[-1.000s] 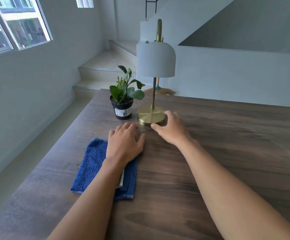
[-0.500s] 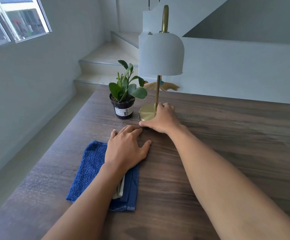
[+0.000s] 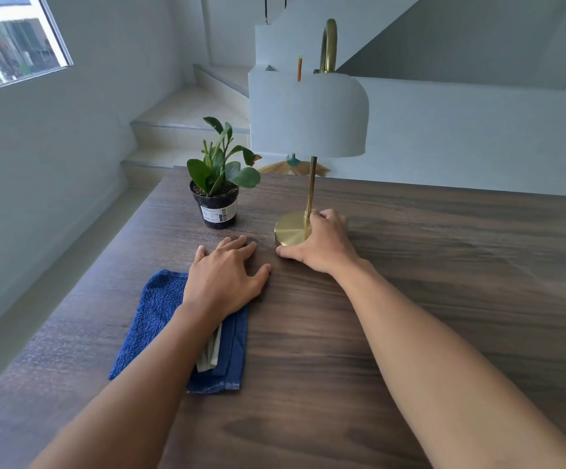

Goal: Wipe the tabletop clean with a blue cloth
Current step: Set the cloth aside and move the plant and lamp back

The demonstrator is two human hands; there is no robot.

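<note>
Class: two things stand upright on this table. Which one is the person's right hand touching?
The brass lamp: the right hand holds its round base. The potted plant stands untouched to its left; the left hand rests on the blue cloth.

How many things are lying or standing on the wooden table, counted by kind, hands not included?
Blue cloth: 1
Potted plant: 1
Table lamp: 1
Total: 3

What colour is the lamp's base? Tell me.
Brass gold, shiny; the lamp base shows best in the head view, under the right hand.
</note>
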